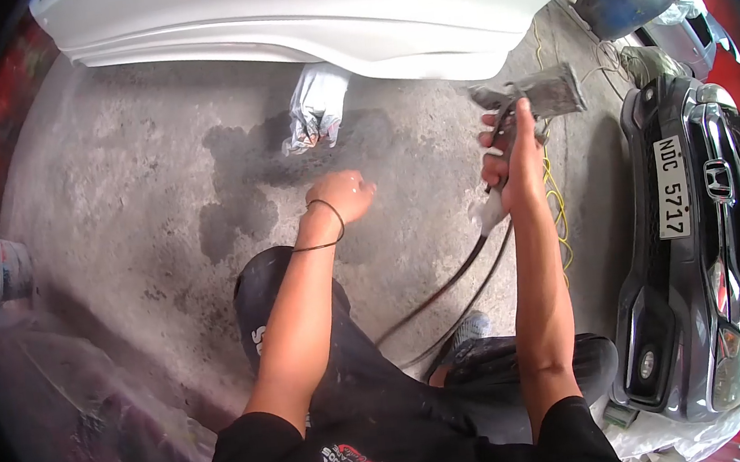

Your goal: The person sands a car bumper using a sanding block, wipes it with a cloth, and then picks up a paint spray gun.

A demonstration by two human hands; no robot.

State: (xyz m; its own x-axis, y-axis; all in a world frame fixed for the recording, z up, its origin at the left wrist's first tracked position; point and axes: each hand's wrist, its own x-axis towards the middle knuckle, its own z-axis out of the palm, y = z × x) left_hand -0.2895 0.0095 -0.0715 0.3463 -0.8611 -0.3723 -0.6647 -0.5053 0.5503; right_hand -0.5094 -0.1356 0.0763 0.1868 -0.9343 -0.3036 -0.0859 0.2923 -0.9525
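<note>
So your right hand (511, 157) has its fingers wrapped around that dusty sander-looking power tool (545, 93), held up off the floor (145, 146) just beside the white car panel (293, 13). Two dark hoses or cords (461, 280) trail from its handle back toward your legs. Your left hand (344, 195) is loosely curled near the crumpled rag (317, 106), not touching it; can't tell if anything's tucked inside.
</note>
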